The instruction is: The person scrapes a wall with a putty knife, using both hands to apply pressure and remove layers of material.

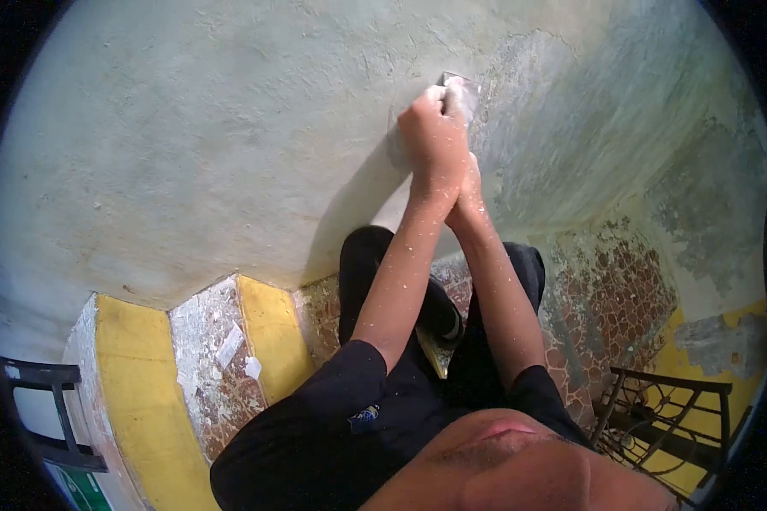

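My left hand [435, 138] is closed at a flat metal scraper [470, 88], whose blade lies against the grey-green plastered wall [230, 128]. Whitish, dusty fingers press on the blade. Close beneath and beside my left hand is my right hand [474, 177], mostly covered by it, so its fingers cannot be made out. Both forearms reach up together and are speckled with white flakes. Around the scraper the wall surface is rough, with darker grey patches to the right.
Steps with yellow edges [145, 366] and white debris descend at the lower left. Brown patterned floor tiles [614, 289] lie at the right, dusted with flakes. Black metal railings stand at the lower right [665, 417] and far left [60, 413]. My bent knees are near the wall.
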Available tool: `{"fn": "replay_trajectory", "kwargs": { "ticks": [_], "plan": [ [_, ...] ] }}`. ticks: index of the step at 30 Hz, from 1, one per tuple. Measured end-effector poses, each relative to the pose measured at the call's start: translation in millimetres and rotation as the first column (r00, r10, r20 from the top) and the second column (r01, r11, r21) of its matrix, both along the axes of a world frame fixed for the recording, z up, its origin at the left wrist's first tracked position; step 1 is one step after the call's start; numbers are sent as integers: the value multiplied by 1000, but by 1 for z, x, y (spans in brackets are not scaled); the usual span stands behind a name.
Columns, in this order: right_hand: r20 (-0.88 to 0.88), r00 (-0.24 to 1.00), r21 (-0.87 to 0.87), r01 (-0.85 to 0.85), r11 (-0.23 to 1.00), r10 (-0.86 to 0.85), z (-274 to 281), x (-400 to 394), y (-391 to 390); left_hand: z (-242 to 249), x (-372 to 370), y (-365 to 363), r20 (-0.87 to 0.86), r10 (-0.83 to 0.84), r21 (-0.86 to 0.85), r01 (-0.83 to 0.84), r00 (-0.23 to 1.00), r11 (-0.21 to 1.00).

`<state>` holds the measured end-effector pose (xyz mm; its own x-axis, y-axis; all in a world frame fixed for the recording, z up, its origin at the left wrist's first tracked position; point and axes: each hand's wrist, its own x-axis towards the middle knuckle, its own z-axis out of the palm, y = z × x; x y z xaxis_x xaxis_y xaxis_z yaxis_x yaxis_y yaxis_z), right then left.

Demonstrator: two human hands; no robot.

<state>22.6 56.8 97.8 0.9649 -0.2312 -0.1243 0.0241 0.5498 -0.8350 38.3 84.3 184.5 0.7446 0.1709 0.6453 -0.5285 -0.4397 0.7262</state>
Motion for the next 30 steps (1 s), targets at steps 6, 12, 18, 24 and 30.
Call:
{"fn": "replay_trajectory", "kwargs": {
  "ticks": [6,12,18,24,30],
  "plan": [
    [-51,996,-86,69,994,-74,-37,-6,-9,-51,4,-12,-180,-78,-120,57,981,991],
    [-217,976,-261,-70,963,12,-44,-26,8,-67,-15,19,-203,-50,-107,29,978,994],
    [-281,958,-323,-153,934,59,-74,-23,35,-66,-39,41,-310,-2,-197,-63,951,978],
    [-294,950,-258,-186,948,107,-63,-18,29,-76,-18,44,-206,23,-120,-48,978,992],
    [-230,965,-109,-153,982,125,-34,-32,27,-71,-14,41,-203,40,-109,-64,978,992]
  ]
}}
